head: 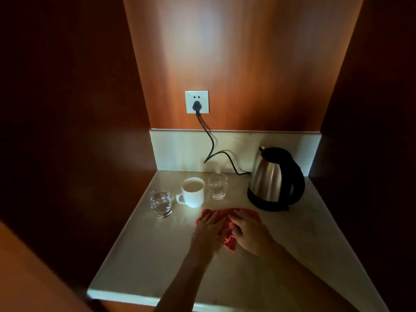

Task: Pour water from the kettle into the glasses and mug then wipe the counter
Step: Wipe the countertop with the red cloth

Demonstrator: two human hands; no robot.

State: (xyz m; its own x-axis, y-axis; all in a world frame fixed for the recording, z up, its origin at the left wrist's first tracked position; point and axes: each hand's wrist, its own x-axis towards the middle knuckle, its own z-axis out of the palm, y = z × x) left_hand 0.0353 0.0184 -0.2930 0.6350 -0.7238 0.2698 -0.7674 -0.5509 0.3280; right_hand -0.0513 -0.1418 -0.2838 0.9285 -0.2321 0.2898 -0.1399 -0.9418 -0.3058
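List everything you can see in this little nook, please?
glasses: 2, clear, holding water; one left of the mug, one right of it
mug: 1, white, filled, between the glasses
kettle: 1, steel and black, back right, on its base
cord: 1, black, plugged into the socket
cloth: 1, red, front of the mug
counter: 1, pale
left hand: flat on the cloth
right hand: flat on the cloth

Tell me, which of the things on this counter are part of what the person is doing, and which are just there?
Part of the job:
- kettle
- left glass
- right glass
- white mug
- red cloth, under the left hand and right hand
- counter

Just there:
- wall socket
- black plug and cord, which runs toward the kettle
- wood panelling
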